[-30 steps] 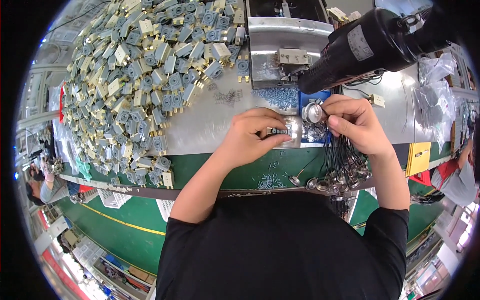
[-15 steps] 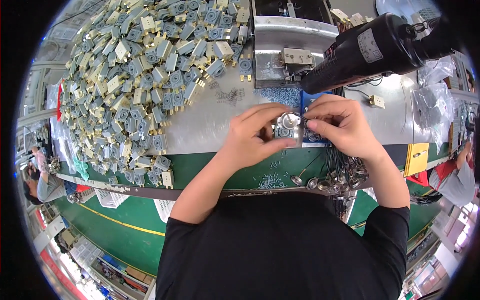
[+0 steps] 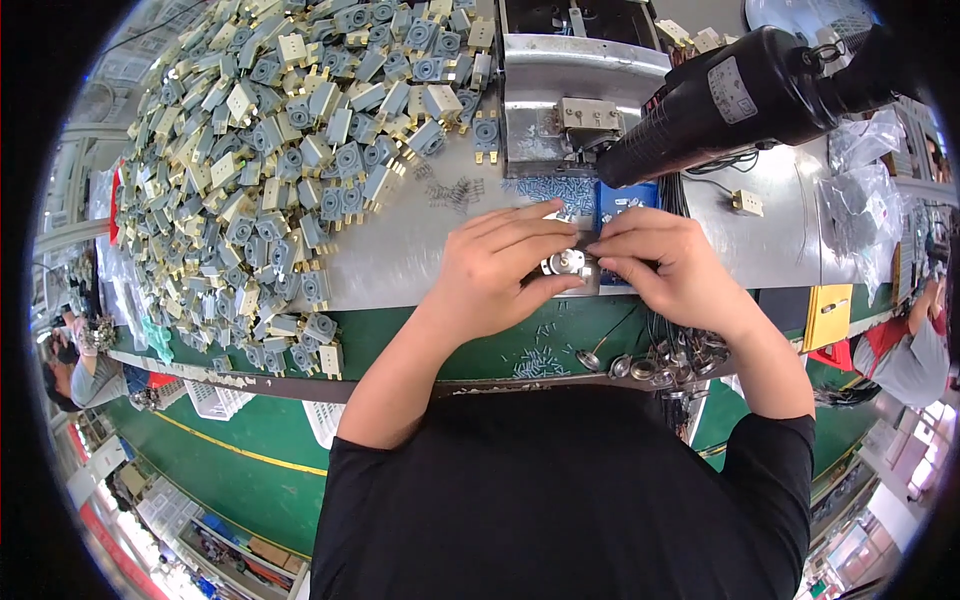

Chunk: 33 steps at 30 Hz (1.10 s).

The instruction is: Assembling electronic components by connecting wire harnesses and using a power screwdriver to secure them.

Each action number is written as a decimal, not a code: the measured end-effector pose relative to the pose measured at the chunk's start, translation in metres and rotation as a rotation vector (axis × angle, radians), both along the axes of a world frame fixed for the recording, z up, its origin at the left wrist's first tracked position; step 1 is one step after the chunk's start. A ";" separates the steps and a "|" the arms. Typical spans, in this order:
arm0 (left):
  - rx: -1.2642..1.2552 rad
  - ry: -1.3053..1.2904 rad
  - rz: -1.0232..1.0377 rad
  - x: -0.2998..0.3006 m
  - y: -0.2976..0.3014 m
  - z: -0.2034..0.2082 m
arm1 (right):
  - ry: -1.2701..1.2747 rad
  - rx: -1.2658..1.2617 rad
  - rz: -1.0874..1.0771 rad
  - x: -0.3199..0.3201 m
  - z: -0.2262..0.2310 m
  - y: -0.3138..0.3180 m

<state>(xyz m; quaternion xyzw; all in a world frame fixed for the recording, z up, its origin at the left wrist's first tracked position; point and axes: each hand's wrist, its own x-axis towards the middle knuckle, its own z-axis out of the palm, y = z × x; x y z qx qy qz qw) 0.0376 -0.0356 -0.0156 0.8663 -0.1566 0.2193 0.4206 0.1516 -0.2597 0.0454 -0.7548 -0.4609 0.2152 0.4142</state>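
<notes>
My left hand is closed around a small assembly over the bench's front part. A round silvery metal cap shows at its fingertips; the block below is mostly hidden by the fingers. From the other side my right hand comes up against it, thumb and fingertips pinched together at the cap's right. What the pinch holds is too small to make out. Just beyond the hands lie a heap of small screws and a blue tray with small pale parts inside.
Grey-and-cream blocks with brass tabs are piled at the left. A black power screwdriver slants in from the right, beside a metal fixture. Springs, loose screws, wired metal caps and a yellow pad lie around.
The cap has shifted slightly down and left, and the grey block beneath it is now mostly covered. My right hand has moved left, its fingertips closer to my left hand.
</notes>
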 end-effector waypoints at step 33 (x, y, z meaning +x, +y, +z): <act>-0.206 0.218 -0.203 0.008 0.005 -0.018 | -0.243 -0.135 0.226 0.018 -0.015 -0.006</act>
